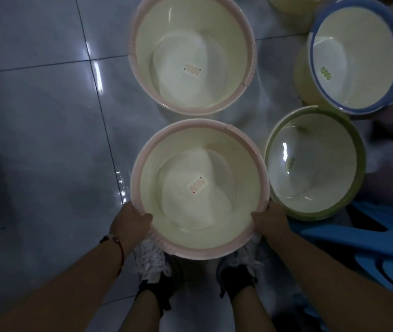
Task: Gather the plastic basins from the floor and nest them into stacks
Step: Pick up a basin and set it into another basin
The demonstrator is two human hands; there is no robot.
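Both hands grip one round pink-rimmed plastic basin with a cream inside (199,188): the left hand (132,221) curls over its near-left rim, thumb inside, and the right hand (271,220) does the same on the near-right rim. Beyond the hands, a second pink-rimmed cream basin (192,53) sits on the glossy grey tiled floor (47,116). Just right of the held basin stands a green-rimmed basin (314,164), touching or nearly touching it. Farther ahead to the right, a blue-rimmed basin (356,56) is nested in a pale yellow-green one. Below the held basin are the person's white-laced shoes (153,264).
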